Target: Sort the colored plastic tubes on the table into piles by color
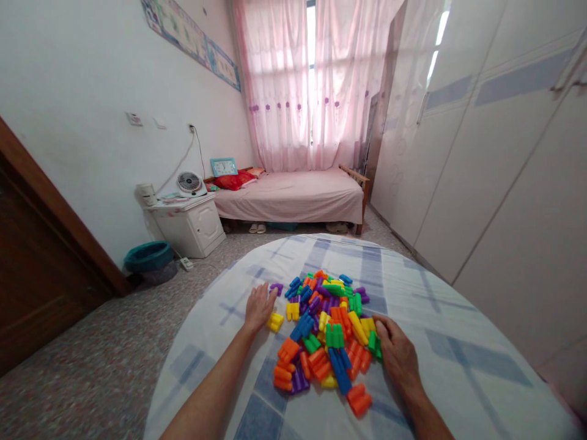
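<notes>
A heap of plastic building blocks [328, 333] in orange, blue, yellow, green and purple lies on a round table with a white and blue checked cloth [458, 318]. My left hand [259, 307] rests flat on the cloth at the heap's left edge, fingers apart, beside a yellow block [275, 321] and a purple block [276, 287]. My right hand [398, 356] lies palm down against the heap's right edge, its fingers touching green blocks [375, 343]. Neither hand holds a block.
Beyond the table stands a bed with a pink cover [293, 195] under a curtained window. A white bedside cabinet [188, 223] with a small fan is at the left, a teal basin [147, 256] on the floor, white wardrobes [481, 153] along the right.
</notes>
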`<state>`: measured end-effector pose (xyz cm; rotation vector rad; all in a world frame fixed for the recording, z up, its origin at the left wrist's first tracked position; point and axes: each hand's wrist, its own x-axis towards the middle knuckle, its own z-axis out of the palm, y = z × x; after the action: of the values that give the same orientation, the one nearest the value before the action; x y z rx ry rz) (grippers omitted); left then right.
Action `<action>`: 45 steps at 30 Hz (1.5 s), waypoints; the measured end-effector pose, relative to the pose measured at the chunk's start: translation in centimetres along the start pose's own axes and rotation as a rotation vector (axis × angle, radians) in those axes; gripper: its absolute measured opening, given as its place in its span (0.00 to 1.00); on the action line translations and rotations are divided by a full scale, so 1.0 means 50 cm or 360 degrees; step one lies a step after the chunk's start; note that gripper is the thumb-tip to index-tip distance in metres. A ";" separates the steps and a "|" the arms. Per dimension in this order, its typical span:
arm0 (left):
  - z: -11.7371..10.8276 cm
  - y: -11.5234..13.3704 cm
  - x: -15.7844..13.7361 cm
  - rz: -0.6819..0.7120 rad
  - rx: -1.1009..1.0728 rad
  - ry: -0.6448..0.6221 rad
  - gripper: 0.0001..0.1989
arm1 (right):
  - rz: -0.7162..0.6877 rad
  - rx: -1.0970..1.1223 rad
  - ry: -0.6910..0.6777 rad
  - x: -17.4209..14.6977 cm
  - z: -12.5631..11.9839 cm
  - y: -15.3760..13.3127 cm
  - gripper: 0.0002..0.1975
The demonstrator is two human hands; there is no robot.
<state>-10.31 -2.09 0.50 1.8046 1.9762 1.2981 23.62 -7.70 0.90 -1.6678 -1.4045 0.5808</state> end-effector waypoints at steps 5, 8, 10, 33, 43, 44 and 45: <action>0.065 0.051 0.033 -0.0033 -0.0187 -0.0184 0.26 | 0.0005 0.0017 0.0009 0.000 0.003 0.009 0.25; 0.090 0.091 0.043 -0.0012 -0.0268 -0.0270 0.30 | 0.0019 0.0058 0.0035 0.001 0.006 0.011 0.28; 0.099 0.114 0.043 -0.0013 -0.0309 -0.0339 0.30 | 0.0001 0.0082 0.0036 0.002 0.008 0.010 0.30; 0.026 0.322 -0.176 0.1186 -0.0068 -0.0704 0.14 | -0.0080 0.0097 -0.0141 -0.003 0.009 -0.011 0.31; -0.105 0.117 -0.307 0.0494 0.0296 -0.0517 0.44 | -0.0126 -0.0025 -0.0088 -0.021 0.007 -0.026 0.28; -0.103 0.104 -0.311 0.0421 0.0309 -0.0524 0.45 | -0.0128 -0.0033 -0.0085 -0.021 0.007 -0.026 0.28; -0.100 0.096 -0.311 0.0367 0.0308 -0.0533 0.46 | -0.0130 -0.0040 -0.0081 -0.022 0.007 -0.026 0.28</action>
<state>-6.03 -18.54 0.32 2.2247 1.8032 0.8044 22.34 -8.62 1.64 -1.6173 -1.5149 0.5648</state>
